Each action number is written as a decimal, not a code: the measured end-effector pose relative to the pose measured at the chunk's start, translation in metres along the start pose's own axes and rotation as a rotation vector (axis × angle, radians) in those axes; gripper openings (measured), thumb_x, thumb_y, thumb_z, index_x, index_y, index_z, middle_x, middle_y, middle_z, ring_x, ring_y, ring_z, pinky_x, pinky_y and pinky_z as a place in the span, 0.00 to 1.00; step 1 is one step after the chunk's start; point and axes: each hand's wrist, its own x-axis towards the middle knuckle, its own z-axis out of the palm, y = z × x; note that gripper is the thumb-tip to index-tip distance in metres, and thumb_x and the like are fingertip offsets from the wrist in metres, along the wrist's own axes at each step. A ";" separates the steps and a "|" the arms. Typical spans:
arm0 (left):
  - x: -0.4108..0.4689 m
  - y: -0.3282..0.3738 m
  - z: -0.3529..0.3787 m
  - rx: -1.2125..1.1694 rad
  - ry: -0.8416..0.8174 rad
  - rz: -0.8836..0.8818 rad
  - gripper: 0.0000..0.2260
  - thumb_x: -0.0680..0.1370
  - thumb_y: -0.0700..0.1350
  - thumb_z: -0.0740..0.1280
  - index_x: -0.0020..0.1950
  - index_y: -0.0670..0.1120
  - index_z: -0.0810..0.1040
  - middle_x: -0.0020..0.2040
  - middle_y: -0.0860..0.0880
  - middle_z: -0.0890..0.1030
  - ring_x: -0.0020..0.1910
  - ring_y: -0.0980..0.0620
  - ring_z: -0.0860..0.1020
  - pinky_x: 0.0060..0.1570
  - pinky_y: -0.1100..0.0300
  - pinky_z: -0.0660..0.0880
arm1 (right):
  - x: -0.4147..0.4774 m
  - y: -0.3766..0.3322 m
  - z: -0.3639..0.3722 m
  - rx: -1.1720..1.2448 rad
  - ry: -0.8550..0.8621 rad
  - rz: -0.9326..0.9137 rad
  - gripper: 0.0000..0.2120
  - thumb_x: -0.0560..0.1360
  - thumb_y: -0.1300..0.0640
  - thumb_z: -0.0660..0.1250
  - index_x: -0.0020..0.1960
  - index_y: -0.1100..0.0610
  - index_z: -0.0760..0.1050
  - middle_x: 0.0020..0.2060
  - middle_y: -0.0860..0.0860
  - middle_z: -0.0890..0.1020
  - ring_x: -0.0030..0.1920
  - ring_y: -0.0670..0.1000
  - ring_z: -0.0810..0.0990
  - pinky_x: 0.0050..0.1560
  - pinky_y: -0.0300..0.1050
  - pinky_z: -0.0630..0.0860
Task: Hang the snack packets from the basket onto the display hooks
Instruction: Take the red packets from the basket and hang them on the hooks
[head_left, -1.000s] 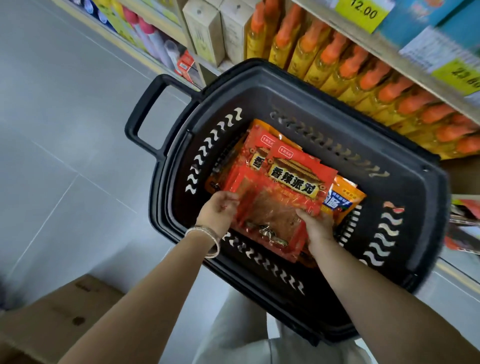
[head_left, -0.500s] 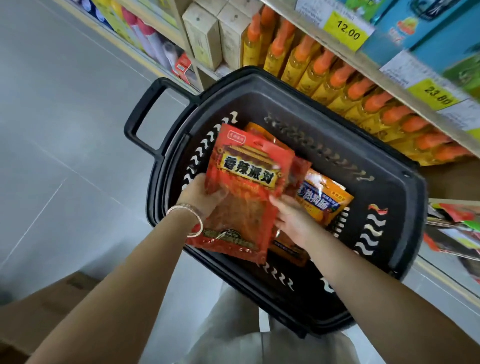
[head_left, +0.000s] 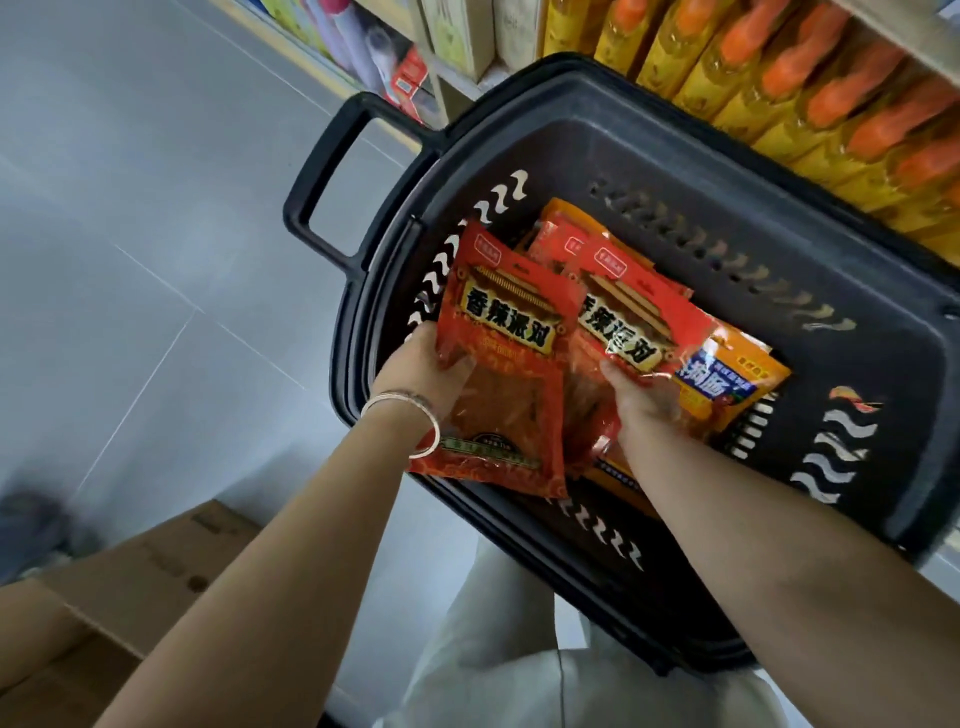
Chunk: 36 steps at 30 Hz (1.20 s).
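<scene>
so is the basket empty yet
Not empty. An orange packet lies in the basket; the right hand grips a red packet above it, the left hand a second red packet.

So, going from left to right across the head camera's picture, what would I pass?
Grey floor → basket handle → left hand → red packet it grips → second red packet, in the right hand → orange packet → basket wall.

Glossy red film snack packets (head_left: 506, 358); matt black plastic basket (head_left: 675, 156); smooth grey floor tiles (head_left: 130, 208); brown cardboard box (head_left: 156, 561)
</scene>
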 end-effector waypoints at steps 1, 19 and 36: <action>-0.001 0.001 -0.001 -0.052 0.003 -0.008 0.07 0.75 0.51 0.67 0.46 0.53 0.69 0.38 0.55 0.76 0.33 0.57 0.76 0.28 0.62 0.70 | -0.002 0.003 -0.008 0.089 -0.010 0.020 0.47 0.59 0.41 0.79 0.71 0.55 0.65 0.68 0.57 0.71 0.66 0.60 0.71 0.66 0.57 0.69; -0.135 0.121 -0.008 -0.436 -0.112 0.014 0.34 0.77 0.66 0.52 0.69 0.40 0.68 0.66 0.40 0.73 0.65 0.41 0.71 0.67 0.48 0.65 | -0.118 0.033 -0.222 0.067 -0.022 -0.622 0.24 0.80 0.42 0.53 0.49 0.61 0.77 0.41 0.57 0.79 0.45 0.57 0.77 0.44 0.44 0.65; -0.415 0.316 0.105 -0.597 -0.029 0.856 0.03 0.78 0.48 0.64 0.48 0.52 0.77 0.49 0.47 0.81 0.46 0.51 0.77 0.45 0.68 0.72 | -0.132 0.168 -0.574 0.686 0.512 -0.880 0.21 0.82 0.50 0.54 0.65 0.65 0.70 0.60 0.59 0.76 0.64 0.58 0.71 0.53 0.36 0.60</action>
